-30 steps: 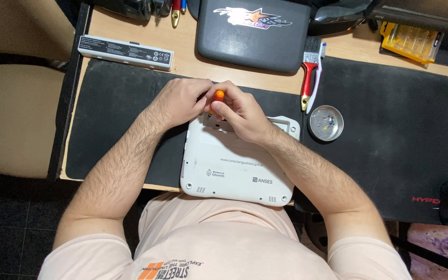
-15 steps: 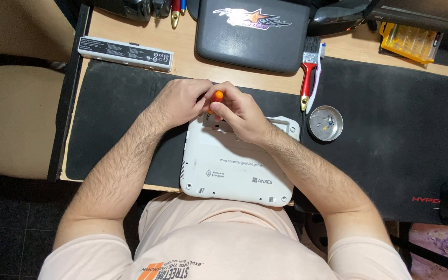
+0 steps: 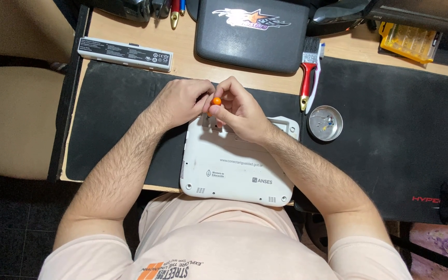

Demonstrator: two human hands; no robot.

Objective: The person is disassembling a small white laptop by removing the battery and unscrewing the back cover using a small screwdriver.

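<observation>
A small white laptop (image 3: 239,171) lies upside down on a black desk mat (image 3: 115,119) in front of me. Both hands meet over its far left corner. My right hand (image 3: 239,111) pinches a thin screwdriver with an orange cap (image 3: 216,101), held upright over the laptop's underside. My left hand (image 3: 180,101) rests beside it, fingertips touching the screwdriver's shaft. The tip is hidden by my fingers.
A round metal dish (image 3: 325,123) with small parts sits right of the laptop. A red-handled brush (image 3: 307,78), a white battery pack (image 3: 125,53), a dark case (image 3: 250,31) and a yellow parts box (image 3: 408,44) lie further back. A chair (image 3: 11,119) stands left.
</observation>
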